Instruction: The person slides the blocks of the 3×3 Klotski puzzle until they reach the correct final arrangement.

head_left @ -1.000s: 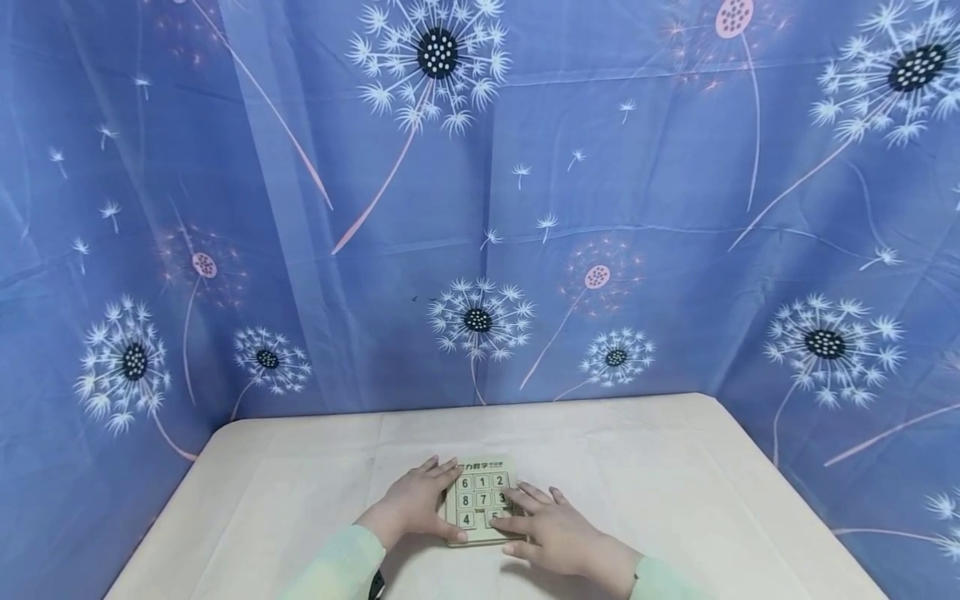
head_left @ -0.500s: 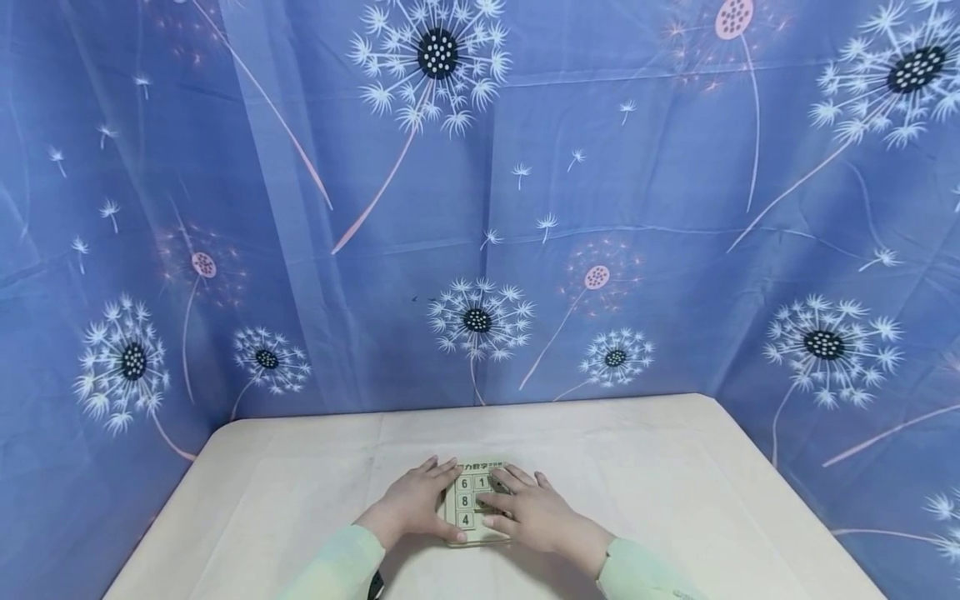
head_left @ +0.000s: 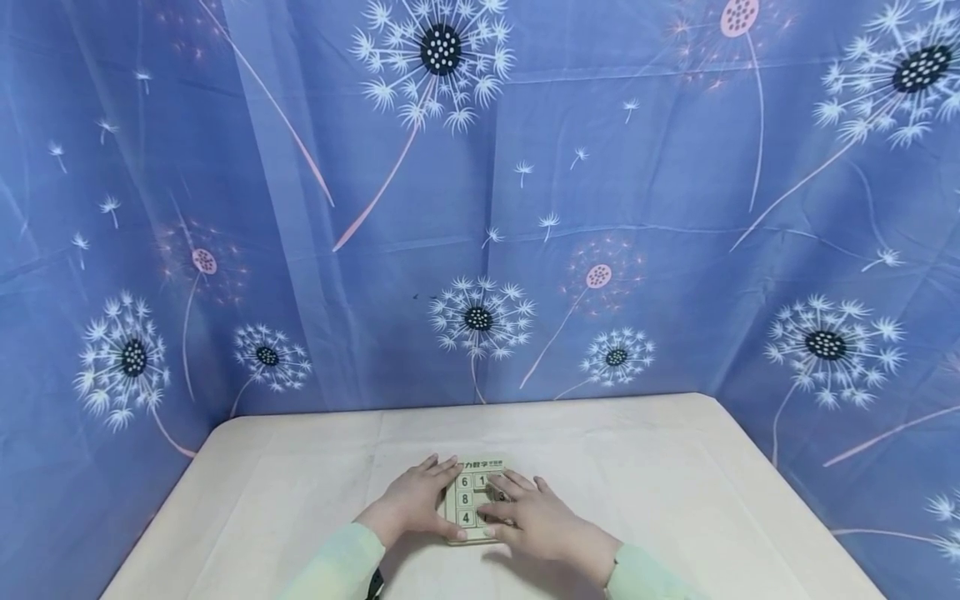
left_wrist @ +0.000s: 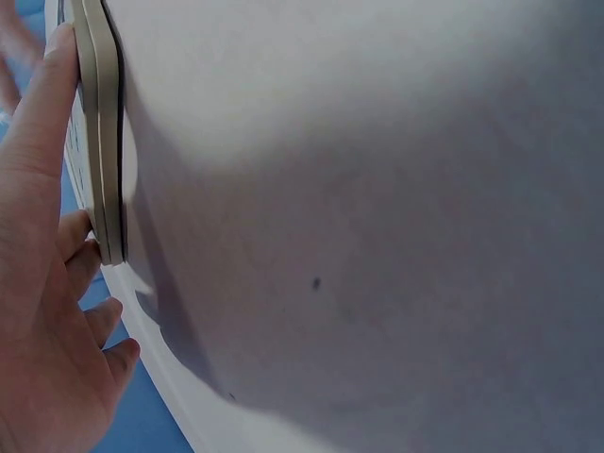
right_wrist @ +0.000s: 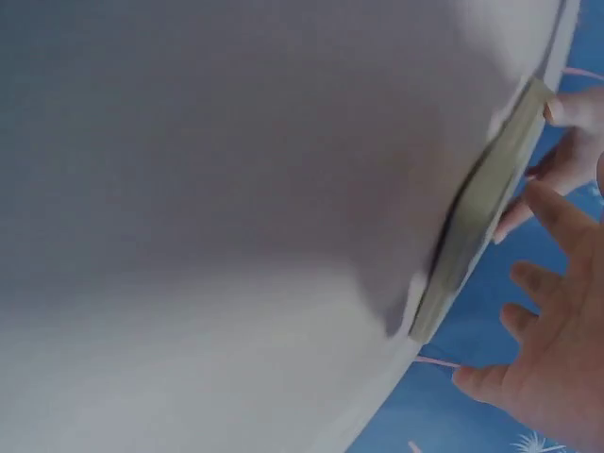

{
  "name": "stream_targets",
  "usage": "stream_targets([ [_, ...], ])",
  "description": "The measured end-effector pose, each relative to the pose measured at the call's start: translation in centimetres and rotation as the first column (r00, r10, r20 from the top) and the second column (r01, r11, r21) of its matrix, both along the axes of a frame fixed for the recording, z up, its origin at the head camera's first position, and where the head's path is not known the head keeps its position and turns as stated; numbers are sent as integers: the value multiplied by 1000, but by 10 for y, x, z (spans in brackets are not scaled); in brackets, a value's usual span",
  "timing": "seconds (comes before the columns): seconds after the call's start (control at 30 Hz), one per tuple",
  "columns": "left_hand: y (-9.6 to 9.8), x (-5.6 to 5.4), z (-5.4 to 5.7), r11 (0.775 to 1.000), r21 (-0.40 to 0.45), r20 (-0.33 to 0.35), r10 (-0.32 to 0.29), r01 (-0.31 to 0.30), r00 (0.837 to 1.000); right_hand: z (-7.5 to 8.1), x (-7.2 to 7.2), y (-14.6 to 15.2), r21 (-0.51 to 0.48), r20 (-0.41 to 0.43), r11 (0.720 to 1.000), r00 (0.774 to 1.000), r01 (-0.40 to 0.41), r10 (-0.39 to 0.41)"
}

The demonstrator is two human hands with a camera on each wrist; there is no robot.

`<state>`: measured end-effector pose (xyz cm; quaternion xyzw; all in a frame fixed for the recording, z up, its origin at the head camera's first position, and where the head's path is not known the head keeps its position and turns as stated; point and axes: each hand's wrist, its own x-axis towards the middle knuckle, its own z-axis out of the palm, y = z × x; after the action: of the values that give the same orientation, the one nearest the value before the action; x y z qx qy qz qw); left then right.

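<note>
A pale green number sliding puzzle lies flat on the table, printed with dark characters along its far edge. My left hand holds its left side, thumb at the near corner and fingers at the far one. Over the right half spreads my right hand, its fingertips on the tiles. Tiles 6, 1, 8 and 4 show plainly, while those on the right are partly hidden. A gap shows in the middle of the grid. In the left wrist view the puzzle's edge lies along my thumb.
A cream cloth covers the table. Blue curtains with dandelion prints hang behind it and on both sides. A dark object shows by the left sleeve.
My right hand has shifted left and away over the puzzle, then slightly back toward the body. The 7 has left the middle, where a gap now shows. The left hand stays in place.
</note>
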<state>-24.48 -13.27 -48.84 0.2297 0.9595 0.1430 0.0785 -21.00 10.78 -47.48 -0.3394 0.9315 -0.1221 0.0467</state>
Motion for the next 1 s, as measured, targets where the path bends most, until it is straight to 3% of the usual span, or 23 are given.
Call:
stream_targets([
  [0.23, 1, 1, -2, 1000, -10, -6, -21, 21, 1000, -3, -14, -18, 14, 32, 1000, 999, 19, -19],
  [0.47, 0, 0, -2, 1000, 5, -11, -8, 8, 1000, -9, -13, 2, 3, 35, 998, 997, 64, -64],
  [0.6, 0, 1, -1, 1000, 4, 0, 4, -4, 1000, -7, -14, 8, -26, 29, 998, 998, 50, -49],
  [0.87, 0, 1, 2, 1000, -20, 5, 2, -2, 1000, -7, -26, -16, -2, 5, 996, 996, 85, -85],
  [1.0, -1, 1, 1, 1000, -23, 6, -2, 2, 1000, -7, -26, -21, 16, 7, 995, 995, 96, -96],
])
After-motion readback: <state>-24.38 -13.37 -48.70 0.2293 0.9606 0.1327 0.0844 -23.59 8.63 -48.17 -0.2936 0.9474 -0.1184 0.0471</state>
